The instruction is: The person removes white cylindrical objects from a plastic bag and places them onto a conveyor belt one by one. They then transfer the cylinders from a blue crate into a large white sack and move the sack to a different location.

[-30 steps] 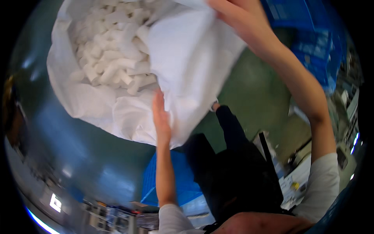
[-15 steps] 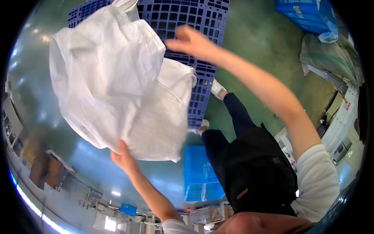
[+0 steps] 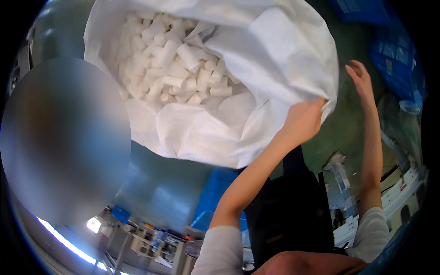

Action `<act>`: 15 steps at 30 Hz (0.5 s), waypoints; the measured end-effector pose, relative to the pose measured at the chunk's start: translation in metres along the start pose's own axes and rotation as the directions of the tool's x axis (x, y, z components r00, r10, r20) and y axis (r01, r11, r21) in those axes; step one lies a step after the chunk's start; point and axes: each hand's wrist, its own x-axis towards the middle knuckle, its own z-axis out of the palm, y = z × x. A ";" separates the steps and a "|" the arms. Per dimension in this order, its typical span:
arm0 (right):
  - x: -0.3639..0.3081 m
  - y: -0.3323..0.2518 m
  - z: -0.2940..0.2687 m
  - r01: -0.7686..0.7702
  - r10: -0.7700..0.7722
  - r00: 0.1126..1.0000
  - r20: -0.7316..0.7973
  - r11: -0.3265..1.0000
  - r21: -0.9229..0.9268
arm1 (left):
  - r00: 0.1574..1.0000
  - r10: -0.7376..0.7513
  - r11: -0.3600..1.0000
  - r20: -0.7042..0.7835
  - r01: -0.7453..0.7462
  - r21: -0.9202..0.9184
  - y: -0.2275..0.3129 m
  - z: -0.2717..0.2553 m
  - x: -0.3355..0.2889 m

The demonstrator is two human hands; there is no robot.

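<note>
Head view: fingers of the left hand (image 3: 305, 120) are clenched on the rim of a big, floppy, white cloth-like bag (image 3: 279, 59), bunching the material at its right side, while the right hand (image 3: 361, 81) is off it, just to the right, fingers loosely bent and holding nothing that I can see. The bag takes up most of the upper middle, mouth gaping toward the camera, with a pile of short white cylindrical pieces (image 3: 176, 68) lying every which way inside, mostly toward its left. Bit of a fold hangs over the heap's right edge. Further out, below the bag, there's a bright blue plastic crate (image 3: 213, 192), partly blocked by the left forearm, plus the person's plain black apron-like cloth (image 3: 293, 215) to the right of it. More blue plastic crates (image 3: 396, 57) sit at upper right, kinda murky, and shiny dark green floor (image 3: 160, 178) shows beneath everything.
</note>
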 end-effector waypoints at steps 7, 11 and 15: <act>-0.083 -0.126 0.106 0.698 -0.697 0.715 0.053 0.708 -0.107 | 0.987 -0.100 0.972 -0.125 0.070 -0.223 -0.069 -0.005 -0.027; -0.153 -0.132 0.190 0.857 -0.656 0.298 0.694 0.504 0.108 | 0.978 -0.010 1.000 -0.207 0.010 -0.002 -0.141 -0.068 -0.126; -0.190 -0.112 0.235 0.928 -0.245 0.228 0.942 0.348 -0.134 | 0.946 -0.165 0.907 -0.280 0.257 0.334 -0.255 -0.179 -0.243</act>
